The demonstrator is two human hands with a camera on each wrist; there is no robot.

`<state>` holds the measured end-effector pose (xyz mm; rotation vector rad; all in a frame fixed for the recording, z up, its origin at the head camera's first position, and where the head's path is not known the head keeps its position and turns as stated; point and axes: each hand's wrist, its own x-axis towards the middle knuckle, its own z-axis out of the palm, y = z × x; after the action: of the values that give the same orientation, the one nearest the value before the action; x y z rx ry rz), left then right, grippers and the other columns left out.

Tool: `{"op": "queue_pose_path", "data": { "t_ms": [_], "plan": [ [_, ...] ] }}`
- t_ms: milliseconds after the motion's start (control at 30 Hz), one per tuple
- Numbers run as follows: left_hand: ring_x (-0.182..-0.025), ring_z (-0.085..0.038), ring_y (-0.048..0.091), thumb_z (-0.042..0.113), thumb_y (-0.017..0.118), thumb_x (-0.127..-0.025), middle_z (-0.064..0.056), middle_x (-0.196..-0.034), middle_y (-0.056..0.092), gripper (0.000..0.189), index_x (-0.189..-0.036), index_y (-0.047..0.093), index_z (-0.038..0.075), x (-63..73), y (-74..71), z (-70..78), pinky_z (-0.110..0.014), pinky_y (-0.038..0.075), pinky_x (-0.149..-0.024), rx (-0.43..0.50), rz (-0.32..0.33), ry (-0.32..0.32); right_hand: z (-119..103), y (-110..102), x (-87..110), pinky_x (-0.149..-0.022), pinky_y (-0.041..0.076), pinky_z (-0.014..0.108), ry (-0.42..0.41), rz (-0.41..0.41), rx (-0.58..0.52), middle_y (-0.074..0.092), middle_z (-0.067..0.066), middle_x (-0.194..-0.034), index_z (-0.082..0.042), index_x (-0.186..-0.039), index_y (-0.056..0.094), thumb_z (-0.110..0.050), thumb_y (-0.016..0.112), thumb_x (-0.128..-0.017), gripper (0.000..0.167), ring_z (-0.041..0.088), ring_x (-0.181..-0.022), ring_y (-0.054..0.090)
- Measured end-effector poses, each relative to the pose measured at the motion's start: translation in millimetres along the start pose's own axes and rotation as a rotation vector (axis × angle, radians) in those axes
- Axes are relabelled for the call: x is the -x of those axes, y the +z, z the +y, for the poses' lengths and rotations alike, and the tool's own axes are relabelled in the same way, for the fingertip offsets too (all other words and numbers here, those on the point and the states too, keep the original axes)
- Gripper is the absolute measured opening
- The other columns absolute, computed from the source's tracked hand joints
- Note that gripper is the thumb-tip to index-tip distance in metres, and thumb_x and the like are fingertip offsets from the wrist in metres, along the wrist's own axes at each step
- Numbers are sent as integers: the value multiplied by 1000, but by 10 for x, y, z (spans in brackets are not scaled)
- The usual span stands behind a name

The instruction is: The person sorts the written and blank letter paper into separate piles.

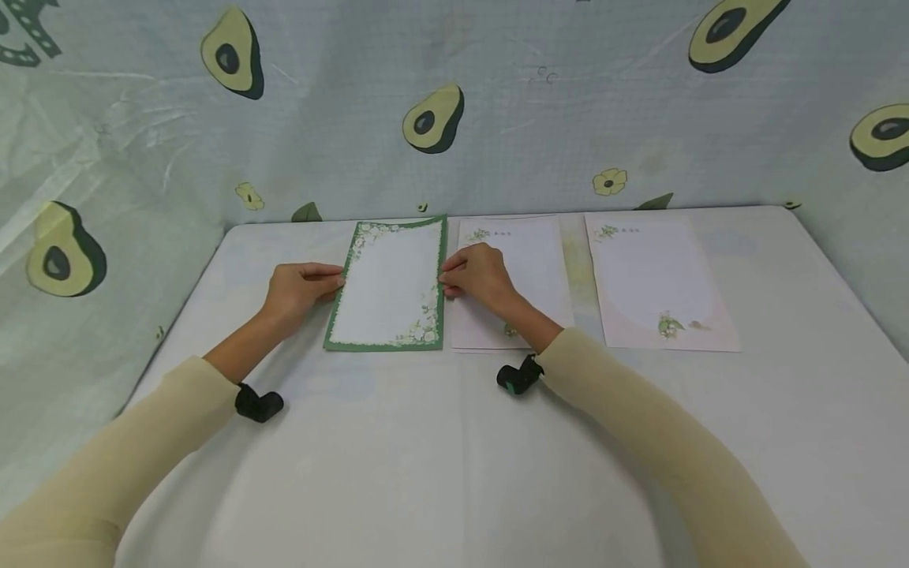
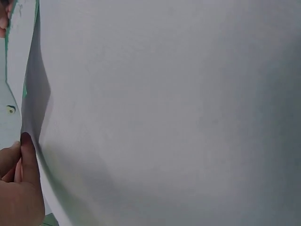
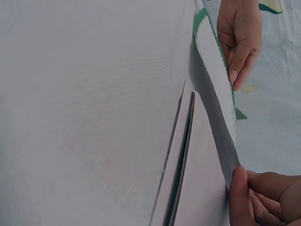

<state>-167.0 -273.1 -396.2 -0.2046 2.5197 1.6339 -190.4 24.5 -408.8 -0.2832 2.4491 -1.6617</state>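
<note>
1. Green-bordered paper is between the two hands, toward the far side of the bench; the wrist views show its underside, so its side edges are raised.
2. Left hand pinches the paper's left edge between thumb and fingers, a little above halfway. A light grip on the border should be enough — a hard squeeze may crease it.
3. Across its width, the paper bows slightly in the right wrist view. Matching both hands in height and pull would probably keep it even, without stretching or sagging.
4. Right hand pinches the right edge, with its wrist above the neighbouring papers. Holding that wrist high would avoid dragging them.
5. Middle pale papers, layered and not quite flush, lie just beside the green border. Loose edges there could catch — best to keep the border clear.
6. Right pale paper lies flat, a gap apart from the middle ones; nothing touches it.
</note>
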Motion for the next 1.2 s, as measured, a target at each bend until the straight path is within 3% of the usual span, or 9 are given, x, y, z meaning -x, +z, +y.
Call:
{"op": "queue_pose_path", "data": {
  "t_ms": [133, 333, 433, 533, 633, 867, 1033, 1200],
  "plan": [
    [-86, 5, 68, 11, 68, -100, 5, -102, 71, 40, -134, 61, -8, -17, -14, -5, -17, 60, -82, 4, -5, 6, -16, -3, -12, -65, 63, 26, 16, -13, 15, 77, 17, -89, 6, -104, 75, -2, 74, -93, 14, 19, -69, 75],
    [-88, 8, 64, 15, 69, -99, -18, -129, 65, 39, -132, 64, -5, 13, -19, 15, -11, 56, -78, -135, 7, 30, -78, -80, 28, -68, 62, 26, 51, -32, 77, 77, 13, -90, 2, -108, 76, -6, 73, -94, 17, 22, -75, 76],
    [-102, -7, 66, 15, 70, -99, -22, -131, 65, 37, -132, 66, -2, 31, -18, 53, -11, 54, -78, -238, 20, 67, -89, -165, 51, -72, 63, 27, 52, -34, 85, 77, 13, -94, 2, -111, 75, -6, 72, -95, 18, 22, -80, 76],
    [-116, -27, 63, 13, 70, -98, -24, -131, 65, 38, -133, 65, -2, 56, 5, 107, -19, 52, -83, -301, 30, 96, -94, -278, 90, -77, 64, 30, 45, -49, 102, 76, 14, -101, 2, -116, 73, -7, 70, -97, 22, 23, -85, 76],
    [-125, -34, 58, 12, 70, -98, -22, -133, 64, 38, -133, 65, 0, 84, 54, 157, -26, 51, -87, -331, 34, 115, -80, -425, 146, -81, 63, 31, 26, -70, 177, 75, 14, -108, 1, -124, 70, -10, 67, -100, 27, 22, -90, 76],
    [-126, -32, 58, 11, 64, -101, -19, -134, 65, 32, -131, 67, 0, 159, 264, 262, -25, 52, -85, -318, -20, 198, 28, -862, 331, -81, 59, 37, -88, -61, 380, 74, 13, -115, -3, -129, 69, -17, 64, -103, 30, 24, -95, 74],
    [-120, -30, 63, 11, 60, -103, -16, -132, 66, 28, -128, 68, 0, 204, 453, 362, -35, 54, -95, -273, -89, 230, 146, -1161, 461, -87, 59, 44, -209, -18, 498, 73, 12, -119, -5, -126, 71, -15, 63, -103, 27, 28, -106, 70],
    [-116, -31, 66, 6, 58, -103, -18, -131, 67, 28, -128, 67, -3, 243, 638, 471, -38, 55, -101, -202, -174, 254, 229, -1402, 601, -89, 59, 47, -213, -16, 565, 72, 14, -121, -3, -126, 71, -15, 63, -103, 27, 31, -109, 70]
  ]
}}
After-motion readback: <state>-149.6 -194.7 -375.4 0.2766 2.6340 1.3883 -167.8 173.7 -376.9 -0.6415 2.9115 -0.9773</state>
